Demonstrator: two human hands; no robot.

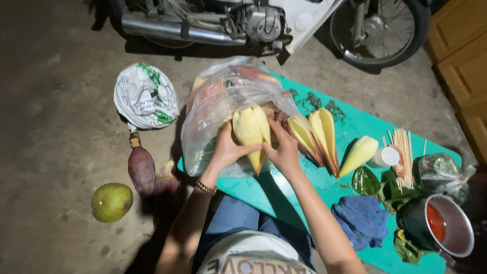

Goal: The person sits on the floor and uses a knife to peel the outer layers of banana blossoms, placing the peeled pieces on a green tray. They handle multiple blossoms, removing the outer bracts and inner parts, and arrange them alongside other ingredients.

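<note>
From the head cam I see both hands on one pale yellow banana-blossom bract (249, 133) at the mouth of the clear plastic bag (213, 109); left hand (227, 149) is wrapped round its left edge, thumb over the front; right hand (285, 150) is closed on its right edge; the two hands sit close together, clamped on the same piece; the bract stands tip-down, half in the bag opening, above the teal mat (355, 127); progress as I judge it: partway; three peeled yellow bracts (324, 134) already lie on the mat just right of the hands, one more pale piece (359, 155) further right; the bag looks well stocked with reddish and yellow leaves, so plenty left to pull out and sort; a whole purple banana blossom (140, 167) lies untouched on the concrete floor to the left, near a round green fruit (111, 202); bamboo skewers (403, 152) far right on the mat look unused, none loaded; metal pot with red liquid (446, 226) near right, blue cloth (361, 219) beside it, green leaves (366, 181) between; knotted white bag (145, 96) far left; motorbike (264, 23) parked at the far edge; I can't tell what sits deeper in the clear bag.
</note>
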